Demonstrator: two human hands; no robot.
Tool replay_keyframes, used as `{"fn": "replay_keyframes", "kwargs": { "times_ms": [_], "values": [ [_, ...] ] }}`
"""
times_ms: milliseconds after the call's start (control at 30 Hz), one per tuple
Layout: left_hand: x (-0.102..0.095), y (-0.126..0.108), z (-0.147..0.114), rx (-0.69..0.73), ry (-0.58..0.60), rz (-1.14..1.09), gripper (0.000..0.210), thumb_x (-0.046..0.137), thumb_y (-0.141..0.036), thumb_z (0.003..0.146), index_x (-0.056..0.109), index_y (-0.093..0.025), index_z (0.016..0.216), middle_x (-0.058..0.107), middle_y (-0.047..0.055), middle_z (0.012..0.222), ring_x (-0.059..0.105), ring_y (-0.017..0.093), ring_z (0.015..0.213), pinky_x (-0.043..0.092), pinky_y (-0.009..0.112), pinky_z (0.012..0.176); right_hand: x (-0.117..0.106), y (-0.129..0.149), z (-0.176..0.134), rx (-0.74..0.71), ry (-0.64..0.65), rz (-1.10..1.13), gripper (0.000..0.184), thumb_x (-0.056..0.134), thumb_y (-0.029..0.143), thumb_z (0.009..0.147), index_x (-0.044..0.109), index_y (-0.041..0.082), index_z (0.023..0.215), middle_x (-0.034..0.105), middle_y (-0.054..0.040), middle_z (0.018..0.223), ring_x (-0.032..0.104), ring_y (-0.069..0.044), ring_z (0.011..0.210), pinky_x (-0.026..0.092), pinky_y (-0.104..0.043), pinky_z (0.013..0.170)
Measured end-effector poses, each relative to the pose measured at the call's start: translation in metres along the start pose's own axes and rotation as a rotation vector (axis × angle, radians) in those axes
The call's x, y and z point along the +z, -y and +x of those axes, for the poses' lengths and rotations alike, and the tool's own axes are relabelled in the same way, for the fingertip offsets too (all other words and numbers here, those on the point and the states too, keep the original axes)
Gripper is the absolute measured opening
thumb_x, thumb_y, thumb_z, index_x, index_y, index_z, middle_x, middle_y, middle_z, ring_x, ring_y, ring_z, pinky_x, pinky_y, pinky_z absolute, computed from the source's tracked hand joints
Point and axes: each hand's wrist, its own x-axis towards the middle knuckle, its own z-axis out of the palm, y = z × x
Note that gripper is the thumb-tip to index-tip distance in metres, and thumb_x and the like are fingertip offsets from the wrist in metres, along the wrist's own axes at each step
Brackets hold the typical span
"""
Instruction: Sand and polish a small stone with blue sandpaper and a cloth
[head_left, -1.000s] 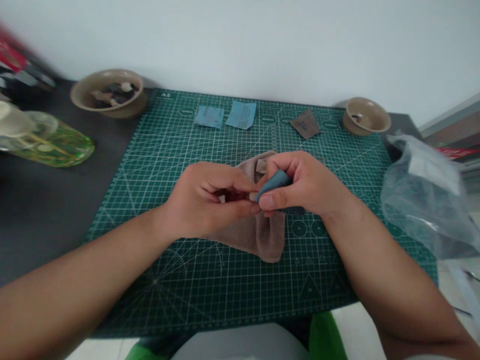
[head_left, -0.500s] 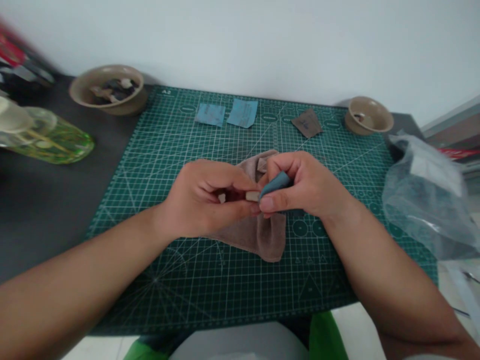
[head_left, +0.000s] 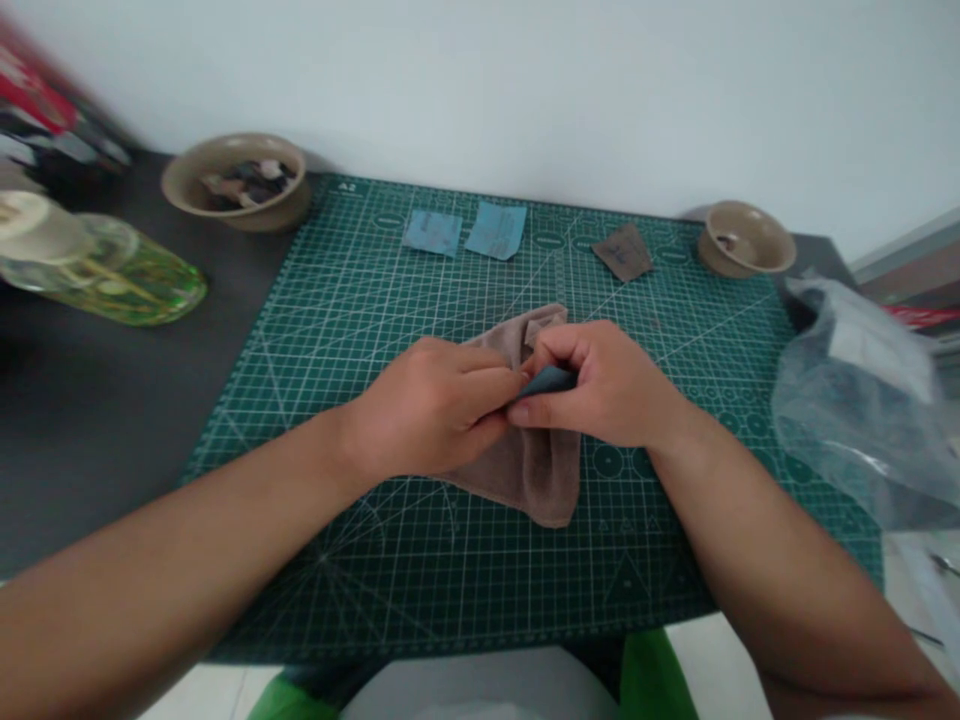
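Observation:
My right hand [head_left: 600, 385] pinches a folded blue-grey piece of sandpaper [head_left: 551, 380] between thumb and fingers. Against it, my left hand [head_left: 439, 405] is closed, its fingertips meeting the sandpaper's left end. The small pale piece that showed in the left fingertips half a second ago is now hidden by the fingers. Under both hands a brown cloth [head_left: 551, 480] lies rumpled on the green cutting mat [head_left: 480, 570]. A small pale scrap [head_left: 533, 331] rests on the cloth's upper part, just behind my right fingers.
Two blue sheets [head_left: 433, 232] and a brown square [head_left: 624, 252] lie at the mat's back. A larger bowl [head_left: 289, 205] of small pieces stands left, a smaller bowl [head_left: 739, 262] right. A bottle [head_left: 127, 275] lies far left; a clear plastic bag [head_left: 832, 400] hangs over the right edge.
My left fingers have closed over the small pale piece, covering it, and the hand has rolled knuckles-up. The sandpaper is tilted flatter. The whole view has shifted slightly.

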Motion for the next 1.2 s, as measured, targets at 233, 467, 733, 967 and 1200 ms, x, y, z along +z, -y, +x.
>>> {"fn": "replay_keyframes", "kwargs": {
  "times_ms": [233, 467, 733, 967, 1200],
  "values": [
    [0.003, -0.003, 0.000, -0.060, -0.021, -0.015, 0.021, 0.055, -0.016, 0.097, 0.065, -0.017, 0.078, 0.064, 0.000, 0.066, 0.055, 0.011, 0.053, 0.034, 0.026, 0.049, 0.001, 0.001, -0.001, -0.008, -0.032, -0.001, 0.032, 0.087, 0.028, 0.072, 0.058, 0.017, 0.062, 0.054, 0.0062, 0.058, 0.046, -0.009, 0.057, 0.030, -0.026, 0.053],
    [-0.010, -0.014, 0.006, -0.183, -0.141, -0.474, 0.007, 0.071, -0.023, 0.094, 0.071, -0.021, 0.088, 0.067, -0.003, 0.065, 0.053, 0.008, 0.051, 0.039, 0.023, 0.050, -0.008, -0.006, -0.004, -0.013, 0.174, 0.582, 0.030, 0.088, 0.029, 0.076, 0.060, 0.019, 0.071, 0.069, 0.0012, 0.070, 0.058, -0.014, 0.062, 0.037, -0.026, 0.055],
    [0.003, 0.001, 0.000, 0.038, -0.008, -0.048, 0.021, 0.056, -0.017, 0.097, 0.063, -0.018, 0.078, 0.060, 0.000, 0.063, 0.054, 0.012, 0.054, 0.033, 0.028, 0.049, 0.000, 0.003, 0.000, -0.005, -0.043, -0.059, 0.034, 0.086, 0.022, 0.070, 0.053, 0.019, 0.060, 0.053, 0.0057, 0.058, 0.045, -0.010, 0.059, 0.028, -0.027, 0.056],
    [-0.012, -0.013, 0.007, -0.155, -0.081, -0.401, 0.008, 0.067, -0.018, 0.095, 0.070, -0.020, 0.088, 0.068, -0.002, 0.067, 0.054, 0.008, 0.052, 0.040, 0.022, 0.052, -0.010, -0.005, -0.005, 0.007, 0.191, 0.515, 0.039, 0.087, 0.034, 0.077, 0.053, 0.020, 0.066, 0.067, 0.0017, 0.068, 0.055, -0.012, 0.062, 0.034, -0.026, 0.054],
    [-0.002, -0.003, 0.001, -0.030, 0.019, -0.074, 0.024, 0.055, -0.014, 0.097, 0.061, -0.019, 0.075, 0.061, -0.001, 0.063, 0.053, 0.011, 0.054, 0.034, 0.028, 0.051, -0.005, 0.001, -0.002, -0.003, 0.006, 0.059, 0.037, 0.087, 0.026, 0.071, 0.052, 0.019, 0.061, 0.056, 0.0049, 0.061, 0.045, -0.010, 0.060, 0.029, -0.026, 0.055]
  ]
}}
